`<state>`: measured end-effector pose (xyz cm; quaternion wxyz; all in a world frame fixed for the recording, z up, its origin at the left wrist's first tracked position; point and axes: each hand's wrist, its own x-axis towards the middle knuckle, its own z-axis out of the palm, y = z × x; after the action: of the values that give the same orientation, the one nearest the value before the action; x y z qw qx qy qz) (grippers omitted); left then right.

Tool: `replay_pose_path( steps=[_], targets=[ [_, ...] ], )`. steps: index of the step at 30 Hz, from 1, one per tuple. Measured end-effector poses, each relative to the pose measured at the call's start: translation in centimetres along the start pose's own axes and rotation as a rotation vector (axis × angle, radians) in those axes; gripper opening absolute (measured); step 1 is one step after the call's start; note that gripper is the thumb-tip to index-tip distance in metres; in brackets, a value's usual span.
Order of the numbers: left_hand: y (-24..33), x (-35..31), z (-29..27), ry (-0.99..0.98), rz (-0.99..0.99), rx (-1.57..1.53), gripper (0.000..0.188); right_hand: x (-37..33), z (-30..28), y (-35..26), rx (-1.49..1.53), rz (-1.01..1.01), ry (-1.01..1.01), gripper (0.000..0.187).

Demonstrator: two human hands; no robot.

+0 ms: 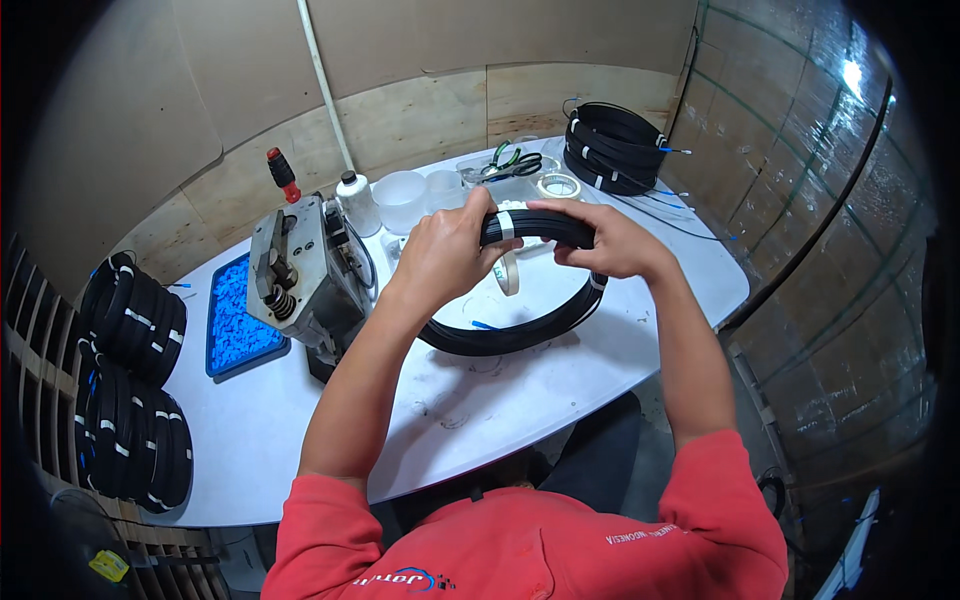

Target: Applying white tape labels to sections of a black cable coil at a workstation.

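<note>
Between my hands, over the middle of the white table (440,440), a coil of black cable (500,342) is tilted with its far side raised. My left hand (450,240) grips that raised side next to a white tape band. A little to the right, my right hand (615,238) is closed round the same bundle, thumb below and fingers above. Another white band wraps the coil at its right side. A blue cable end (484,325) shows inside the loop. A roll of tape (508,273) appears through the loop, partly hidden by my left hand.
A metal bench machine (305,265) stands left, beside a blue tray (235,320) of small blue parts. Stacked black coils lie at far left (135,425) and back right (610,150). Behind my hands are a white bottle (357,203), a plastic tub (400,200), scissors (515,168) and a tape roll (558,187).
</note>
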<state>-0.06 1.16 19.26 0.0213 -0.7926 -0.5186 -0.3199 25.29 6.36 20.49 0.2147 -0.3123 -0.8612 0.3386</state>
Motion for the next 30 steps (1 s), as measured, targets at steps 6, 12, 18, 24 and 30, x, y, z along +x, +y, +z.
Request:
replay_pose_path(
  steps=[6,12,18,24,30],
  targets=[
    [0.0,0.6,-0.5,-0.040,-0.012,-0.084,0.048,0.1,1.8,1.2,-0.235,-0.084,0.220,0.057],
    [-0.2,0.7,0.1,-0.028,-0.003,-0.059,0.046,0.4,2.0,2.0,-0.246,-0.196,0.288,0.050],
    [0.3,0.6,-0.1,-0.054,0.033,0.010,0.046,3.4,-0.8,0.3,0.483,0.102,-0.104,0.069],
    [1.3,0.6,0.2,-0.027,0.123,0.009,0.049,7.5,-1.5,-0.9,0.381,0.221,-0.300,0.054],
    [1.3,0.4,0.1,-0.059,0.081,0.034,0.056,7.6,-1.7,-1.3,0.366,0.156,-0.218,0.031]
  ],
)
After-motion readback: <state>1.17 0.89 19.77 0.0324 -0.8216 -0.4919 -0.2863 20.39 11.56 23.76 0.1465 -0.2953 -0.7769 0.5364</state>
